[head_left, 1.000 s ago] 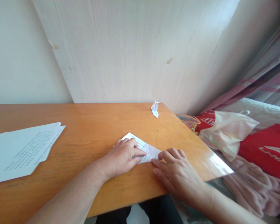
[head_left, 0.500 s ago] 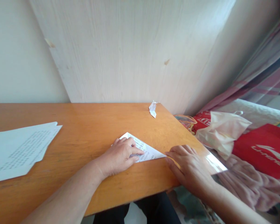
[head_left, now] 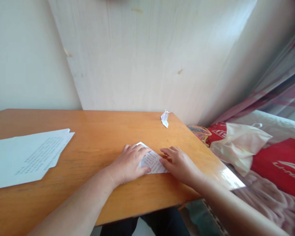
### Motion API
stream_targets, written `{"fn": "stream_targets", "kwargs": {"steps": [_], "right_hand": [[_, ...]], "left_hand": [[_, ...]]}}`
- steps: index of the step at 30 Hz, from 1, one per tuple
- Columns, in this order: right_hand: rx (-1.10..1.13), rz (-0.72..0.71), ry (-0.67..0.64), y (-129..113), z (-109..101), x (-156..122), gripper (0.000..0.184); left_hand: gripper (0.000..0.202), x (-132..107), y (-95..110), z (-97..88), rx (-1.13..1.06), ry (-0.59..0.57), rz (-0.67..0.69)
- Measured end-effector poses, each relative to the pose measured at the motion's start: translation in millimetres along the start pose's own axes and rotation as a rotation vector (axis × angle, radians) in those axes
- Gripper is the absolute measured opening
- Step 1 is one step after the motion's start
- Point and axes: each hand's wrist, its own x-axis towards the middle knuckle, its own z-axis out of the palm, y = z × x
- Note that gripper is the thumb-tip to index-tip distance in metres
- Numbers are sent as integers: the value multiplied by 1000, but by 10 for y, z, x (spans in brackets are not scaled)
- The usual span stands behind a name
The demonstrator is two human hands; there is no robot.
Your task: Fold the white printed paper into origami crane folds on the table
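A folded sheet of printed paper (head_left: 152, 163), triangular in outline, lies flat on the wooden table (head_left: 98, 127) in front of me. My left hand (head_left: 132, 162) rests over its left part, fingers spread and the thumb along the lower edge. Over the paper's right corner is my right hand (head_left: 178, 164), with its thumb and fingers apart; that corner is hidden beneath it. Near the table's far right corner stands a small folded paper figure (head_left: 164, 118), away from both hands.
A stack of printed sheets (head_left: 27, 154) lies at the left of the table. Beyond the right edge are a cream plastic bag (head_left: 241, 142), a red bag (head_left: 280, 164) and a pink blanket (head_left: 265, 190). A pale wooden panel (head_left: 137, 59) rises behind the table.
My right hand has moved left from the paper's pointed right tip onto the paper, its fingers opening. My left hand stays on the paper. The view has shifted slightly.
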Motion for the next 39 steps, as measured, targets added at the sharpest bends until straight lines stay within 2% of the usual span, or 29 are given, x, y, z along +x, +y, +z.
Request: {"fn": "stream_targets", "kwargs": {"steps": [4, 8, 15, 17, 21, 24, 27, 30, 32, 35, 39], "right_hand": [[16, 55, -83, 59, 49, 212, 19], [211, 175, -211, 82, 113, 348, 13], [329, 290, -198, 55, 102, 337, 9], [424, 320, -182, 32, 75, 295, 20], [774, 408, -207, 0, 12, 200, 54], [912, 447, -257, -4, -36, 131, 55], [981, 457, -326, 1, -58, 60, 34], [1025, 491, -299, -5, -35, -13, 17], [1066, 520, -242, -27, 0, -56, 15], [1178, 563, -182, -84, 56, -108, 18], [1370, 634, -97, -172, 99, -172, 25]], "left_hand": [[75, -3, -45, 22, 83, 52, -58], [87, -3, -76, 26, 134, 79, -81], [98, -19, -138, 38, 165, 135, -78], [98, -26, -149, 37, 171, 154, -64], [97, -38, -151, 29, 182, 168, -38], [96, -44, -145, 28, 206, 182, -20], [91, -48, -131, 29, 222, 206, -8], [85, -45, -98, 23, 235, 244, -14], [77, -38, -60, 15, 250, 267, -31], [50, -22, 18, 9, 260, 273, -40], [14, -13, 127, 36, 179, 200, 29]]}}
